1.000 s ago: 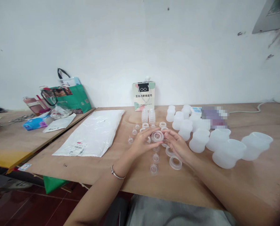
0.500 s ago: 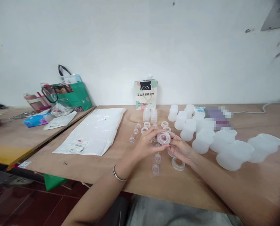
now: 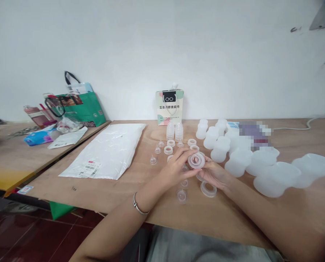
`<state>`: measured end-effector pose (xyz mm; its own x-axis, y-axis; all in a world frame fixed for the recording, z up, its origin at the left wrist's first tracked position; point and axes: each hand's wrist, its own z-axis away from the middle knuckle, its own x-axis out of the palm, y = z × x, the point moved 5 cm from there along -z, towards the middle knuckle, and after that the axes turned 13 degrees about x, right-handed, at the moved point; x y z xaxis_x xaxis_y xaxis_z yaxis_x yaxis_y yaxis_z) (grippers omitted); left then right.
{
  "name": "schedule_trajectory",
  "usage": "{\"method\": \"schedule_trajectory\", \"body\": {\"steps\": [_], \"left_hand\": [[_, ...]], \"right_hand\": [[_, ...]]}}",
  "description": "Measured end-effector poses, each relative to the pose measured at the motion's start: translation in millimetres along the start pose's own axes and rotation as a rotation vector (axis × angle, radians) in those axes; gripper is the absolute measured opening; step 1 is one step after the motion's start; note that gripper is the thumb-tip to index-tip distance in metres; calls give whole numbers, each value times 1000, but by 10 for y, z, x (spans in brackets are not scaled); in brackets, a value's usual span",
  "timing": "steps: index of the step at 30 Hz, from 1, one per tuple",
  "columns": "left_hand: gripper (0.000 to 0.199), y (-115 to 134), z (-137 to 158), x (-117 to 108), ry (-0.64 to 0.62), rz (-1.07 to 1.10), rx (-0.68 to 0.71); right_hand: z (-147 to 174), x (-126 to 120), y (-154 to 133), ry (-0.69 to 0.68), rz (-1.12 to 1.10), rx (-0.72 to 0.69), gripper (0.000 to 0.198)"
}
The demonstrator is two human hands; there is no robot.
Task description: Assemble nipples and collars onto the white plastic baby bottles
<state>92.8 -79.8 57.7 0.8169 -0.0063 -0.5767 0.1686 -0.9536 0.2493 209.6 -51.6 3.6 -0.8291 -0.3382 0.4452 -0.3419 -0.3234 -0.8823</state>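
Observation:
A translucent bottle collar ring is held up over the table, its round opening facing me; a clear nipple seems to sit inside it. My left hand grips its rim from the left, thumb below and fingers above. From the right, my right hand pinches the same ring, with some fingertips hidden behind it. Below the hands lie another collar ring and a clear nipple. More collar rings and nipples lie beyond and left of my left hand.
Several frosted, waisted bottles stand to the right. Small clear cups are stacked before a paper bag at the wall. On the left lie a white mailer and, across a table gap, a green bag and tissue pack.
Both hands have shifted slightly right with the collar ring, which now faces me more squarely. The whole view has moved a little; the other things keep their places.

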Motion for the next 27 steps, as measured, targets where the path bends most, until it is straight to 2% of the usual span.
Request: {"method": "schedule_trajectory", "body": {"steps": [9,15,20,23,27], "left_hand": [[41,-12,5,-43,49,-53,2],[39,18,18,-73,176,-125,7],[33,-19,17,-118,298,-170,-109],[33,-29,17,-117,282,-157,-144],[33,-8,12,-98,244,-108,-116]], "right_hand": [[-22,19,14,-55,-15,12,19],[-4,71,-2,-42,-62,57,19],[-9,58,23,-42,-89,63,20],[-38,35,45,-22,-55,60,20],[-92,-1,63,12,7,68,20]]}}
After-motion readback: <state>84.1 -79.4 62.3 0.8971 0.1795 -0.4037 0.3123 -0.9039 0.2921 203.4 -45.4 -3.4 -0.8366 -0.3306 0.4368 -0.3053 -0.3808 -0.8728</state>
